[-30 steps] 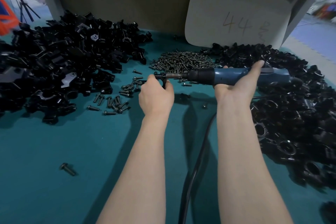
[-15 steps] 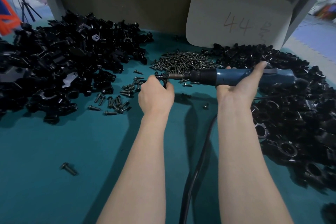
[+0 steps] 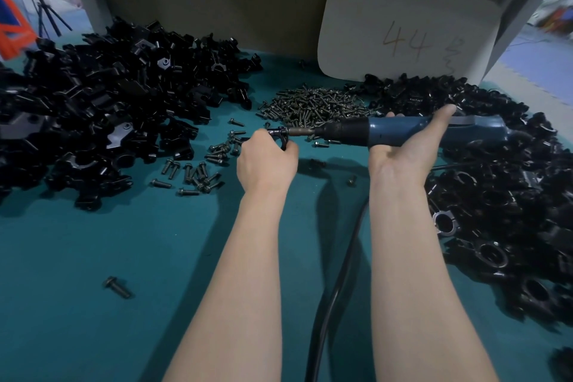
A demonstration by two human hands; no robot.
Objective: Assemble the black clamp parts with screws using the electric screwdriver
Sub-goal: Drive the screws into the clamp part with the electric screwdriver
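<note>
My left hand (image 3: pixel 266 161) grips a small black clamp part (image 3: pixel 280 137) just above the green table. The blue electric screwdriver (image 3: pixel 400 133) lies level in my right hand (image 3: pixel 406 149), thumb up along its far side. Its bit (image 3: pixel 302 132) points left and meets the clamp part at my left fingertips. Most of the clamp is hidden by my fingers. A heap of dark screws (image 3: pixel 313 105) lies just behind the tool's tip.
A big pile of black clamp parts (image 3: pixel 102 108) fills the left, another pile (image 3: pixel 502 195) the right. Loose screws (image 3: pixel 198 170) lie left of my hand, a single one (image 3: pixel 117 287) nearer me. The tool's black cable (image 3: pixel 335 288) runs toward me. A white card (image 3: pixel 406 31) leans at the back.
Both hands, the clamp part and the screwdriver hold nearly the same place; the view has shifted only slightly.
</note>
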